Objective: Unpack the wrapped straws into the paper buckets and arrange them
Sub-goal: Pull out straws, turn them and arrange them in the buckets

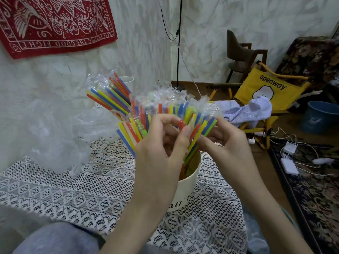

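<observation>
The wrapped straws point(165, 110) stand in a dense fan at the centre of the frame, lower ends inside the near paper bucket point(185, 187), which sits on the lace tablecloth point(73, 189). A second cluster of straws point(111, 94) leans up and left from behind it; a white rim point(126, 79) above that cluster may be a second bucket, but this cannot be confirmed.

Handling, as a judgement: each straw is very light, thin and moderately stiff, and will kink if bent sharply. The clear film sleeves look slick and crinkly, so grip may slip. Take hold by pinching the shaft near its upper third, and keep the bucket steady, since a light paper container with a tall load could tip.

The left hand point(161, 143) is raised over the bucket mouth, back toward the camera, fingers curled, thumb and forefinger pinching an orange straw point(181, 124) near its top. The right hand point(225, 136) comes in from the right at the same height, fingers curled around several straws point(203, 131) that splay up and right.

A heap of crumpled clear plastic point(55, 136) lies at centre left. A yellow folding chair point(264, 88) stands at upper right.
</observation>
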